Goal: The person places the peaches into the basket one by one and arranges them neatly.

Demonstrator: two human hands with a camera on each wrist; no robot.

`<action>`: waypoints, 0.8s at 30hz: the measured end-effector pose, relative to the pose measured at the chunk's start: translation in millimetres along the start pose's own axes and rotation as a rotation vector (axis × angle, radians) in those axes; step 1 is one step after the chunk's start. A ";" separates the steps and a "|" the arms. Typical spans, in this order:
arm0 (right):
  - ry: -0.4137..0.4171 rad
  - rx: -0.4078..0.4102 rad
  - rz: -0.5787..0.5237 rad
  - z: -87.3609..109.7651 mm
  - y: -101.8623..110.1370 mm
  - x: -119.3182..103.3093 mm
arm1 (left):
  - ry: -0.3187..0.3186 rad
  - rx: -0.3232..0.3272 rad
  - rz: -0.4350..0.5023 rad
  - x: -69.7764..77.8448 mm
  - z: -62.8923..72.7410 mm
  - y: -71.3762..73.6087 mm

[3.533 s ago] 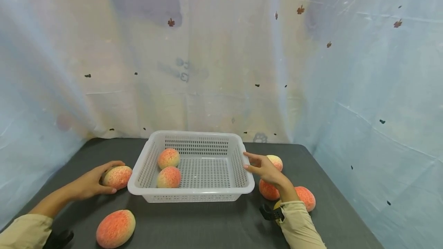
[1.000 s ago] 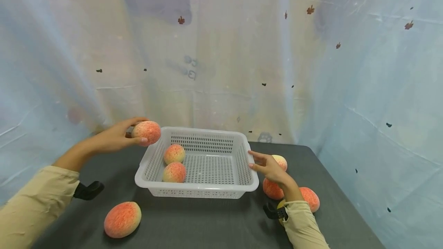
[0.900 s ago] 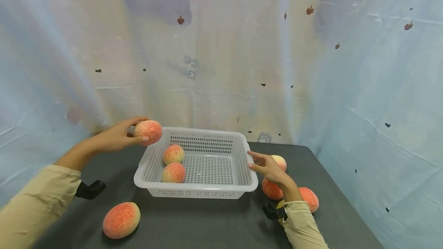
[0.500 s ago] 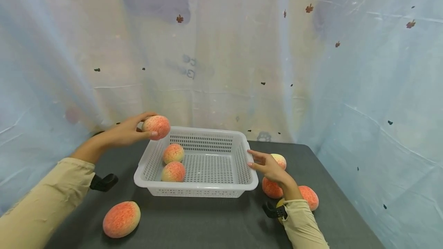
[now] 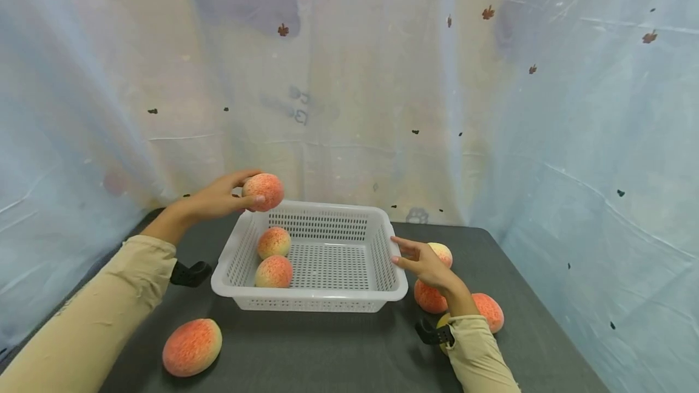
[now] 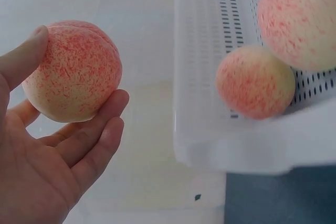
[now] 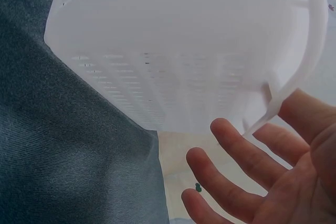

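Note:
In the head view, my left hand [image 5: 221, 196] holds a red-and-yellow peach [image 5: 264, 191] above the back left corner of a white plastic basket [image 5: 311, 306]. Its thumb and fingers curve round the peach in the left wrist view, with the palm facing it. Two more peaches lie along the basket's left side, a rear peach [image 5: 274, 242] and a front peach [image 5: 273, 272]. My right hand [image 5: 425, 264] grips the basket's right rim [image 7: 315, 35] with thumb and index finger. Its other fingers hang loosely below the rim in the right wrist view.
A single peach [image 5: 192, 347] lies on the dark table [image 5: 306, 356], front left of the basket. Several others, including a red peach [image 5: 488, 312], lie around my right forearm, partly hidden by it. A pale curtain [image 5: 349, 77] hangs behind the table.
My left hand has lifted its peach off the table left of the basket, then carried it up and rightward over the basket's back left corner. My right hand stays at the rim.

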State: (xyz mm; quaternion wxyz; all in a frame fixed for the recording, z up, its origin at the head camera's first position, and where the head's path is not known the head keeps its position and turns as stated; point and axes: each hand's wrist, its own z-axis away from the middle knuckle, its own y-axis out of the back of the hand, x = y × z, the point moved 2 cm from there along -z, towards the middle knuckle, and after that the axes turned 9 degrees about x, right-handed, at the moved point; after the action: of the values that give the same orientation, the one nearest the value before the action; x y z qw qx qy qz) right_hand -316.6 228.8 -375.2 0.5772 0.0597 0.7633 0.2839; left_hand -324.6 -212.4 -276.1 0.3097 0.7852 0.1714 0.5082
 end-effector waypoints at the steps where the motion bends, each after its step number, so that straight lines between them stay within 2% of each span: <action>1: 0.000 0.003 0.003 -0.1 -0.1 0.0 | 0.002 -0.002 0.001 -0.1 -1.2 -1.9; 13: -0.018 0.018 0.017 2.9 -0.7 0.9 | 0.062 -0.055 0.077 -5.7 -25.8 -37.2; 24: 0.006 -0.009 -0.021 1.2 0.0 1.3 | 0.066 -0.061 0.011 2.4 -40.4 -51.8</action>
State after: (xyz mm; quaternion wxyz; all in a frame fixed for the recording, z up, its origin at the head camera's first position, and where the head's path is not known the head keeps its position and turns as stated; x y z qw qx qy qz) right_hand -315.8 229.8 -376.5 0.5781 0.0481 0.7644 0.2814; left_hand -357.8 -159.6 -296.9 0.3248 0.7591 0.1615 0.5405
